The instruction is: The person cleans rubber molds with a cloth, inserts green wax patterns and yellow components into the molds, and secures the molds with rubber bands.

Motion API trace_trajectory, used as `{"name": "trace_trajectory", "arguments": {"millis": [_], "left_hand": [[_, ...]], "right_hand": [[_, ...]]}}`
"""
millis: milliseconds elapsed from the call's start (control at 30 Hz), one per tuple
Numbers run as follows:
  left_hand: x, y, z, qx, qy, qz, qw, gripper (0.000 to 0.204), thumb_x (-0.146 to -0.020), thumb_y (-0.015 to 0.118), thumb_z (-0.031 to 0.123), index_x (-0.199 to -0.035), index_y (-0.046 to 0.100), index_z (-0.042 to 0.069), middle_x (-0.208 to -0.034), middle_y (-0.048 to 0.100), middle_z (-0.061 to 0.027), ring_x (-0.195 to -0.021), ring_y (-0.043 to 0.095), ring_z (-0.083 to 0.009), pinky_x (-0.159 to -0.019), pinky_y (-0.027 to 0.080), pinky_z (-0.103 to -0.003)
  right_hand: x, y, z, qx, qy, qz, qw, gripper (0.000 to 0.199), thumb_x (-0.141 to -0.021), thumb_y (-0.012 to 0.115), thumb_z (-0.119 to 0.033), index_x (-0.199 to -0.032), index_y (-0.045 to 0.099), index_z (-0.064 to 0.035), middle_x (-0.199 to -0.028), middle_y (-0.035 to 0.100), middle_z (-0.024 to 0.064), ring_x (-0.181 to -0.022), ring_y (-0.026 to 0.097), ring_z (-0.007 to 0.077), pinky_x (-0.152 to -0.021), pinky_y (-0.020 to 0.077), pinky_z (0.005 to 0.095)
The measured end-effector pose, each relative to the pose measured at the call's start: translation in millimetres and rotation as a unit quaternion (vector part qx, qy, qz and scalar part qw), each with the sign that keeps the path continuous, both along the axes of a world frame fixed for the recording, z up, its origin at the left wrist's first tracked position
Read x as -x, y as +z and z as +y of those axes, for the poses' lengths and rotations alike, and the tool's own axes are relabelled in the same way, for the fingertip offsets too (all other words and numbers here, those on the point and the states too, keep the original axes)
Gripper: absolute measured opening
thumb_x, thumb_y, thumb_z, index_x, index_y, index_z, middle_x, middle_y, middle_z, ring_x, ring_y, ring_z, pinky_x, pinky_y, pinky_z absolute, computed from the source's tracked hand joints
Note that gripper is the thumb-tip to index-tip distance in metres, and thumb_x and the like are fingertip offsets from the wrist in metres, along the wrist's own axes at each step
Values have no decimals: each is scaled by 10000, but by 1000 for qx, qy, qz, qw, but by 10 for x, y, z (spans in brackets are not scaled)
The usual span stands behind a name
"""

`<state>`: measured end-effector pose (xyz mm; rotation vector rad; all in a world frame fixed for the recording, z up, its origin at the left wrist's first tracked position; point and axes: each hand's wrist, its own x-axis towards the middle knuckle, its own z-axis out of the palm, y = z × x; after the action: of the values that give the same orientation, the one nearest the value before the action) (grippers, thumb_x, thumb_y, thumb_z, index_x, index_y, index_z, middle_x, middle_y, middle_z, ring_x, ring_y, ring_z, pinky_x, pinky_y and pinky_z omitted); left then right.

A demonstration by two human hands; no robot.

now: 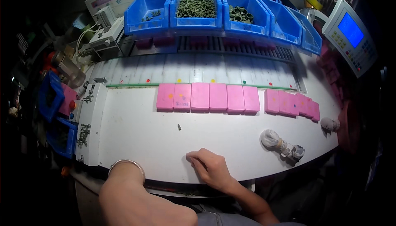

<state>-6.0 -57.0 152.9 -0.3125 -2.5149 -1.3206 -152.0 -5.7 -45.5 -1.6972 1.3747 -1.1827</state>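
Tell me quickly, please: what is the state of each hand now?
Left hand: out of view; only the forearm with a metal bangle shows.
Right hand: fingers curled, resting on the white table; whether it holds something cannot be told.

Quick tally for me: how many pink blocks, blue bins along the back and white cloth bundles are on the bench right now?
Pink rectangular blocks in the row: 11
Blue plastic bins along the back: 5
White tied cloth bundles: 2
Total: 18

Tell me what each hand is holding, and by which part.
Nothing visible is held. The right hand rests fingers-down on the white worktable. The left hand is hidden below the table edge; only its forearm with a silver metal bangle shows.
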Motion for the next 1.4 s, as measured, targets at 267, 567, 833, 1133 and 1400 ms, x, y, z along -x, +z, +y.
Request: {"name": "trace_trajectory", "arguments": {"millis": [267,567,833,1133,1400], "left_hand": [[170,-225,-73,-8,-187,160,969,78,-701,589,105,-701,551,37,-509,418,15,-390,464,-121,-310,293,-285],[291,-329,-85,-38,-199,245,948,155,-834,547,107,-714,532,9,-567,398,5,-417,436,-106,-359,332,-238],[262,-310,-90,-66,-198,245,947,142,-844,530,86,-722,537,14,-567,404,3,-416,442,-104,-361,334,-235],[262,-343,-86,-100,-195,247,944,150,-855,512,78,-722,543,15,-568,417,-7,-418,445,-112,-362,338,-233],[238,-303,-30,-81,-154,254,951,161,-830,531,60,-676,532,14,-559,413,-10,-416,435,-114,-363,329,-232]], "right_hand": [[-25,11,-1,-2,3,-11,1000,113,-815,579,16,-919,620,1,-744,589,122,-626,588,231,-566,461,291],[-3,-11,15,1,-9,-15,1000,100,-808,593,8,-903,624,-3,-738,585,128,-622,585,243,-562,462,302],[-23,-7,2,0,-5,3,1000,106,-810,585,15,-906,625,-3,-746,596,123,-631,595,240,-568,469,298],[-15,-19,5,9,-11,-4,1000,112,-809,577,24,-908,625,3,-745,597,121,-622,593,227,-565,468,289],[-16,4,11,13,-8,-9,1000,112,-809,569,30,-903,623,6,-737,592,122,-616,589,225,-563,465,287]]}}
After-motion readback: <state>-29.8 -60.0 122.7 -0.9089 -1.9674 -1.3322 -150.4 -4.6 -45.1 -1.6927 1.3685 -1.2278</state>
